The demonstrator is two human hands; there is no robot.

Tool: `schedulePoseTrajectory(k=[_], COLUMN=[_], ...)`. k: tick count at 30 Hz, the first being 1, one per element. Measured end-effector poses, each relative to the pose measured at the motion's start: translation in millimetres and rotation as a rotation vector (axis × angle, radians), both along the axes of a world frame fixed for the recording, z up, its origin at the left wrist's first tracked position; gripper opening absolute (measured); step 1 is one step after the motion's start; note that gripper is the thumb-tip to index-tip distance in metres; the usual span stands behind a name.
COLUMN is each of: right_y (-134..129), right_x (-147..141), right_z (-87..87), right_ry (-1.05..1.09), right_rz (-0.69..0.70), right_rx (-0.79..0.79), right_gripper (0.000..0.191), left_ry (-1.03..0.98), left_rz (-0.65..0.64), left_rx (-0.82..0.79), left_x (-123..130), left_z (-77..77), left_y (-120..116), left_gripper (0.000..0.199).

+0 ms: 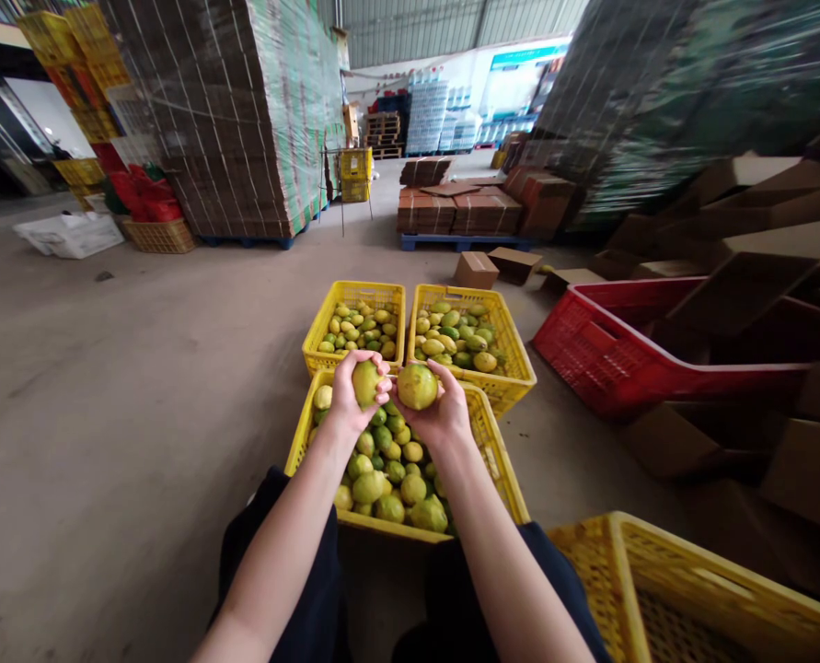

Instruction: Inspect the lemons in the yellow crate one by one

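Note:
My left hand [354, 396] is wrapped round a yellow-green lemon [366, 383]. Beside it, my right hand [441, 405] holds a larger, rounder lemon [417, 386] with a green patch near its top. Both hands are above the near yellow crate [508, 474], in which many green and yellow lemons [390, 507] lie. Beyond them stand two more yellow crates side by side, the left one [315, 333] and the right one [518, 344], each holding smaller yellow and green lemons.
A red crate [589, 347] with cardboard in it stands to the right, among open boxes. Another yellow crate [620, 562] is at the lower right. Flattened cartons lie on a blue pallet [461, 242] ahead. A tall wrapped stack [223, 120] rises at the back left.

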State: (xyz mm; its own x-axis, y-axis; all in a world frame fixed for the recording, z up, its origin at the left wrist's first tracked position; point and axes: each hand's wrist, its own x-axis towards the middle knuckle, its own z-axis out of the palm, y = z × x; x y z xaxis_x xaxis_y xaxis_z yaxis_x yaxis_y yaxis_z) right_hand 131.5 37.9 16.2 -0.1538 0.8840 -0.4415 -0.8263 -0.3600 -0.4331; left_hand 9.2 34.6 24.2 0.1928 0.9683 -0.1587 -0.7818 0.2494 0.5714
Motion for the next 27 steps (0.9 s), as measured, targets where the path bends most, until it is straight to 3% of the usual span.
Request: schedulePoseTrajectory(k=[20,27], right_y=[3.5,3.4], right_x=[2.6,2.5], right_z=[-8.8,-8.3], right_ry=[0.002,-0.013], right_rz=[0.042,0.046], right_rx=[0.005,0.005], right_gripper=[0.008,0.012], left_ry=[0.047,-0.035], left_rz=[-0.052,-0.073], left_rx=[-0.036,-0.072], left_x=[1.3,-1.0], left_z=[0.9,-3.3], left_y=[-0.3,3.1], left_gripper=[0.012,0.009])
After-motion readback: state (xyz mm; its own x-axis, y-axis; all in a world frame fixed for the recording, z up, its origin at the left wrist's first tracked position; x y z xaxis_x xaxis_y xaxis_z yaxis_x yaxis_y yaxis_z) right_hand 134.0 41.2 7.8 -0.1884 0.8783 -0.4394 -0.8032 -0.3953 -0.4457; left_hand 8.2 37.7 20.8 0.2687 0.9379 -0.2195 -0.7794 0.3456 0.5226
